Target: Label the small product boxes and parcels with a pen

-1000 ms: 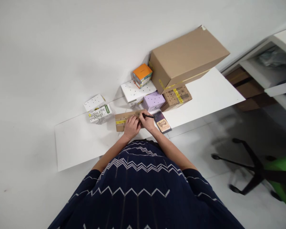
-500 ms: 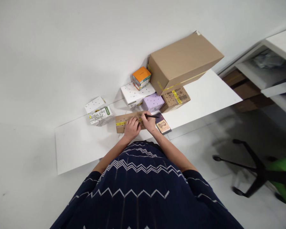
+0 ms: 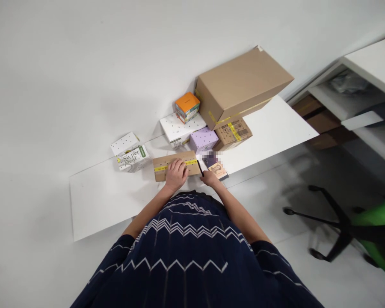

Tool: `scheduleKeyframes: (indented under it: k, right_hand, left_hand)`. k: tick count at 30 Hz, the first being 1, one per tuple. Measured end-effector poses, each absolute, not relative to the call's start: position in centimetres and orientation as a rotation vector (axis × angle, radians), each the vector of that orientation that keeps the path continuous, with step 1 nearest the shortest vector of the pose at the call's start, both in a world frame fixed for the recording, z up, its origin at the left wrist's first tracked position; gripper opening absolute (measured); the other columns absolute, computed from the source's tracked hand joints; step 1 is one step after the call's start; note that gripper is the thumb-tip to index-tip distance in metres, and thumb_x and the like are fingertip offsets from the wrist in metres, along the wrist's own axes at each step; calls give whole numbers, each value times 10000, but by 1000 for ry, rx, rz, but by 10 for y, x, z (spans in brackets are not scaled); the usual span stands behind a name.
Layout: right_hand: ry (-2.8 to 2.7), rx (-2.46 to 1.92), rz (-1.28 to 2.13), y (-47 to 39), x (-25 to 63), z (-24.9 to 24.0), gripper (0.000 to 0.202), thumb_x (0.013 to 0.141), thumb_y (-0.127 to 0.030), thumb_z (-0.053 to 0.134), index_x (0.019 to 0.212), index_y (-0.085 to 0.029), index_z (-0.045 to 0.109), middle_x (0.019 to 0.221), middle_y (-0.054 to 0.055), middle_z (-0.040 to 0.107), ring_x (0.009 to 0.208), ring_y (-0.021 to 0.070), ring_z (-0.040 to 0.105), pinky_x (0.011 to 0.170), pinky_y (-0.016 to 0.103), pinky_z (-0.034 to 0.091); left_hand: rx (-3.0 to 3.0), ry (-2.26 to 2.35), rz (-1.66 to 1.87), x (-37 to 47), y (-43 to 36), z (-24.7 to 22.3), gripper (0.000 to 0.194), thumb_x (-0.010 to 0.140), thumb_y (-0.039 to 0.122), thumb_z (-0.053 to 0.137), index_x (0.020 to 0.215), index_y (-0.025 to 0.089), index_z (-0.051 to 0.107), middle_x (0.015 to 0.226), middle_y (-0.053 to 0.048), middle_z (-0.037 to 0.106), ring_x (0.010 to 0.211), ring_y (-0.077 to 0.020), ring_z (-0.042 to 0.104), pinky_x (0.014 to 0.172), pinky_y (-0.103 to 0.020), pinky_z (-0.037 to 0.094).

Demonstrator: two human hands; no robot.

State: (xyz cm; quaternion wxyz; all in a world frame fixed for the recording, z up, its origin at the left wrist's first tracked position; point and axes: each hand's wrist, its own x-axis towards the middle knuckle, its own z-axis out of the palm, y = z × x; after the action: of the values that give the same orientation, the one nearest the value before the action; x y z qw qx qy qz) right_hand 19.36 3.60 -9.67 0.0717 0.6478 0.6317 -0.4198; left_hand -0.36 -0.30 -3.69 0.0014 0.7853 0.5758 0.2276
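A small brown cardboard box [image 3: 160, 163] with a strip of yellow tape [image 3: 191, 162] along its top lies close to my body. My left hand [image 3: 177, 172] rests over its near side, fingers curved across the top, holding it in place. In my closed right hand [image 3: 209, 177] is a slim black tool [image 3: 200, 168] that looks like a box cutter. It reaches up along the box's right end, by the end of the tape. Just right of it lies a dark booklet or card [image 3: 218, 170] with a portrait, partly blurred out.
Behind stand a lilac box [image 3: 204, 137], a white box [image 3: 179, 127], an orange box [image 3: 187, 105], a taped brown box [image 3: 234, 132] and a large carton [image 3: 244, 81]. White "Super Meal" boxes [image 3: 133, 159] are at left on the white table [image 3: 99, 196]. A wheeled chair [image 3: 343, 226] stands right.
My right hand has moved with the black tool from the box top down to its right end, and the tool now points upward. My left hand stays on the box.
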Motion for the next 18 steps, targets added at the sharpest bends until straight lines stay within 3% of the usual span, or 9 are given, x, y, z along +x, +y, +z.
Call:
scheduleKeyframes:
  k: [5,9,11,14,18]
  right_hand:
    - [1940,1936,-1264,38,182,-100,396,870,-172,605,1261,-112,606,1117,141,725,1042,216,665,852,254,461]
    - [2003,2109,-1138,41,195,-94,443,873,-88,527,1312,-123,581,1159,142,686,1060,214,636,900,263,440]
    - [1950,2307,-904,40,205,-93,446,910,-199,533,1350,-130,553,1238,183,617,1125,271,587,933,330,432]
    - [1826,2471,-628,35,216,-95,649,883,-464,609,1448,-183,454,1367,207,489,1210,359,487,956,440,414]
    - [1854,2380,-629,28,222,-103,715,885,-478,601,1501,-187,384,1414,206,443,1240,363,441,977,461,397]
  left_hand:
    - [2438,1807,706,-3,-4,-36,260,938,296,516,1110,178,670,1226,-144,685,1228,-293,594,1046,-461,436]
    - [2426,1793,707,-3,-3,-36,259,939,294,514,1115,179,666,1224,-147,683,1226,-294,595,1046,-467,436]
    - [2421,1789,710,-2,-3,-36,256,939,292,515,1115,183,665,1218,-144,684,1224,-296,594,1047,-471,436]
    - [2430,1777,719,-2,-2,-36,255,941,290,515,1115,178,663,1213,-144,682,1222,-300,592,1051,-473,435]
    - [2410,1779,722,-2,-2,-34,254,934,299,521,1109,183,664,1221,-143,670,1236,-302,575,1067,-478,433]
